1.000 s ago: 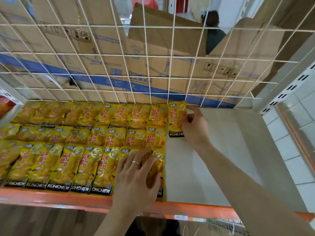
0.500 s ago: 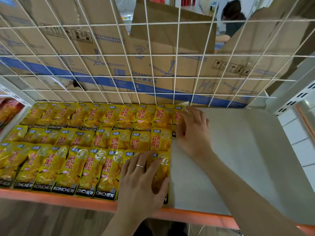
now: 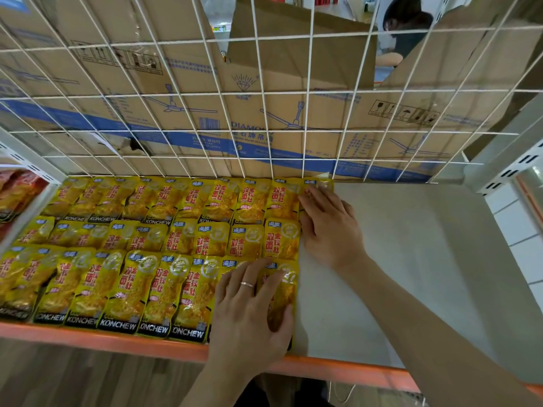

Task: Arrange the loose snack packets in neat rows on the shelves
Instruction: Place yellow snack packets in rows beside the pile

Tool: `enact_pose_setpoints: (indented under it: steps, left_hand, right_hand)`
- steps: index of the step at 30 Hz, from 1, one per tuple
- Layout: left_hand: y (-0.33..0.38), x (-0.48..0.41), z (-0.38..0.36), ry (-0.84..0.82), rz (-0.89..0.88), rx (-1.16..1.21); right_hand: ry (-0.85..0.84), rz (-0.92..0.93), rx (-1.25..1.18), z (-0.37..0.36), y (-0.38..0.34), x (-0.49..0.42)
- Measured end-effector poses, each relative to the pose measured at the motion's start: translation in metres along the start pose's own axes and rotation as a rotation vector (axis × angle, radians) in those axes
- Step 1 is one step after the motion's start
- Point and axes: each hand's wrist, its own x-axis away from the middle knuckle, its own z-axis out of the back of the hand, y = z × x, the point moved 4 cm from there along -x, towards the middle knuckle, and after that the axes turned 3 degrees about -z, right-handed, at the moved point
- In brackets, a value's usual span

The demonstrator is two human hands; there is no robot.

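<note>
Yellow snack packets [image 3: 152,248] lie in three rows across the left half of the white shelf [image 3: 411,259]. My left hand [image 3: 249,306] lies flat with spread fingers on the rightmost packets of the front row [image 3: 285,292]. My right hand [image 3: 329,227] rests palm down at the right end of the back rows. Its fingers press on the last packet of the back row [image 3: 318,183], which is mostly hidden under them.
A white wire grid [image 3: 264,92] closes the back of the shelf, with cardboard boxes [image 3: 293,118] behind it. An orange front rail [image 3: 102,342] edges the shelf. Red packets [image 3: 14,189] sit in the bay to the left. A person [image 3: 408,27] is beyond the boxes.
My right hand laid the packet it pinched into the back row and now lies flat over it. The left hand stayed on the front-row packets. The view shifted closer.
</note>
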Motion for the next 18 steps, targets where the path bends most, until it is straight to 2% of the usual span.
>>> enact_pose_setpoints:
  steps: [5, 10, 18]
  left_hand:
    - [0.0013, 0.0009, 0.0034, 0.003, 0.037, -0.045]
    - [0.0011, -0.0005, 0.0010, -0.031, 0.047, -0.072]
    - [0.0011, 0.0000, 0.0002, -0.009, 0.038, -0.085]
  right_hand:
    - [-0.013, 0.048, 0.007, 0.0034, -0.0032, 0.0039]
    - [-0.132, 0.112, 0.067, -0.0043, -0.0046, 0.0028]
    - [-0.041, 0.168, 0.023, -0.0016, -0.0057, 0.0042]
